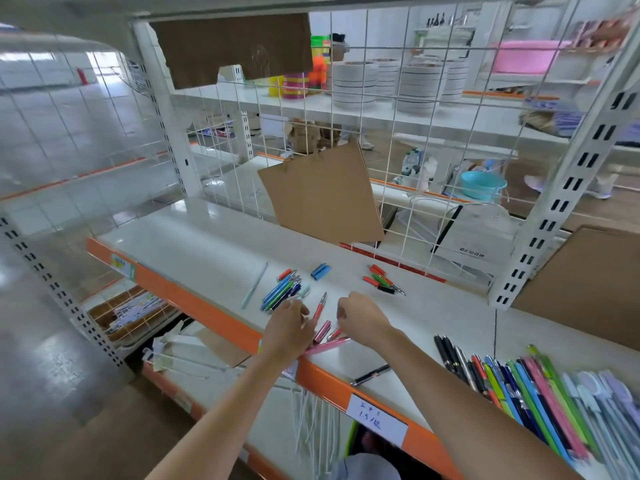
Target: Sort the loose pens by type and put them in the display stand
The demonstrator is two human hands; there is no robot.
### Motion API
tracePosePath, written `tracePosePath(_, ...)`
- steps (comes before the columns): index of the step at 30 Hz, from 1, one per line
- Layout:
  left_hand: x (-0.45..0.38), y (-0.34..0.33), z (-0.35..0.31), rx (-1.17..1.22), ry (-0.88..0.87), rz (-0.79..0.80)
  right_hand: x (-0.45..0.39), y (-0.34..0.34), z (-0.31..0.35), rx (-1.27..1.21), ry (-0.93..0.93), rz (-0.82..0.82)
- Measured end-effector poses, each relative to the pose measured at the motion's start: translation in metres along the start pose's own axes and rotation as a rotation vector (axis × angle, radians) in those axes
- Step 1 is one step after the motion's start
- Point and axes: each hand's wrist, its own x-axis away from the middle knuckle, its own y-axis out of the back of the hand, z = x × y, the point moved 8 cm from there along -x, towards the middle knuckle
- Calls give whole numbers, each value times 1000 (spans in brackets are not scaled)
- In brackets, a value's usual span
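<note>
On the white shelf lie small groups of pens. Between my hands are pink and red pens, near the shelf's orange front edge. My left hand rests on them with its fingers over their left ends. My right hand hovers just right of them with fingers curled; whether it holds anything is hidden. Behind my left hand lies a bundle of blue and green pens. A red and green pen group sits farther back right. A single black pen lies near the edge.
A long row of mixed pens fills the shelf at lower right. A pale slim pen and a blue item lie behind. Brown cardboard hangs on the wire grid at the back. A steel upright stands right.
</note>
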Motion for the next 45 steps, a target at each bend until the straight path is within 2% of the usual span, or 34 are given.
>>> tracePosePath(8,-3,-6,-18,-26,-76,59,17,8,-28,11,-38,-15)
tracePosePath(10,-1,-4,-21,-53,-107,81,20,6,-34,21,-35,24)
tracePosePath(13,2,-1,-28,-84,-149,42,24,5,-49,-13,-81,50)
tracePosePath(19,13,-28,-67,-61,-380,101,17,27,-70,-127,-121,-120)
tracePosePath(23,13,-41,-63,-93,-370,75,-4,45,-76,-164,-112,-247)
tracePosePath(29,19,-42,-67,-122,-465,68,-49,39,-76,-57,-124,-282)
tracePosePath(34,22,-44,-70,-102,-511,89,-57,28,-68,204,-54,-189)
tracePosePath(37,23,-45,-70,-95,-529,96,-39,32,-63,234,-30,-137)
tracePosePath(41,23,-46,-74,-85,-550,106,11,35,-70,-20,-70,-200)
tracePosePath(45,23,-47,-78,-145,-570,132,88,20,-96,-600,-306,-272)
